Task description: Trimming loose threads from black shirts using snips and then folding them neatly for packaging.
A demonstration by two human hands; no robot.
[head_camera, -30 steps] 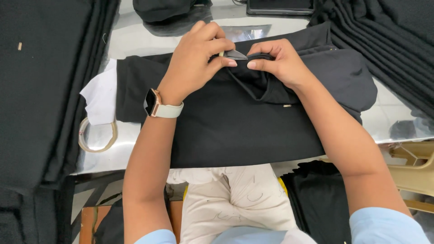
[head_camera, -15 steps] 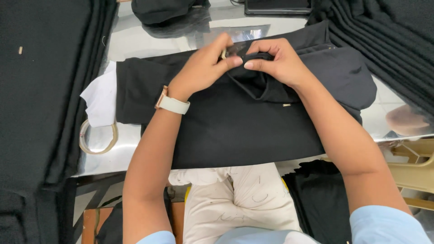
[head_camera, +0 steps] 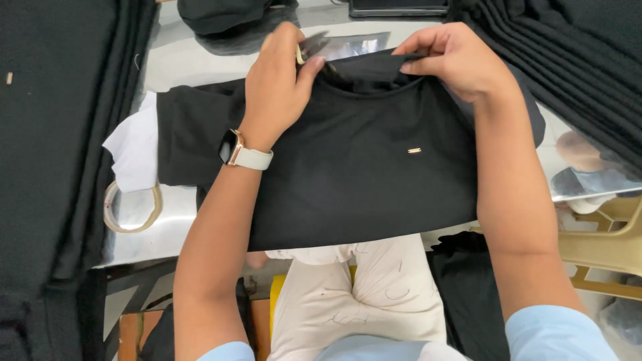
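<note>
Black knit garment [head_camera: 361, 174]: lies flat at the centre of the frame on a shiny metal table [head_camera: 194, 63], its lower edge hanging over the table's near rim above my lap. Small metal tag [head_camera: 414, 150] on its front, right of centre. Neckline at upper centre, raised off the table.

Left hand [head_camera: 281, 83]: pinching the left side of the neckline, thumb pressed against fingers, with a small pale object gripped there that I cannot make out. Wristwatch [head_camera: 244, 154] with a pale strap on that wrist.

Right hand [head_camera: 458, 60]: fingers curled and pinching the right side of the neckline, folding the fabric edge over.

White cloth piece [head_camera: 134, 150]: left of the garment, partly under its sleeve.

Ring of tape [head_camera: 132, 207]: on the table at centre left, just below the white cloth.

Clear plastic bag [head_camera: 348, 45]: on the table just beyond the neckline, upper centre.

Stacks of black fabric [head_camera: 53, 147]: along the left edge of the frame; a second pile [head_camera: 568, 53] at upper right.

Dark tablet-like device [head_camera: 398, 8]: top edge, centre right.

Tan plastic chair [head_camera: 612, 247]: lower right, beside the table.
</note>
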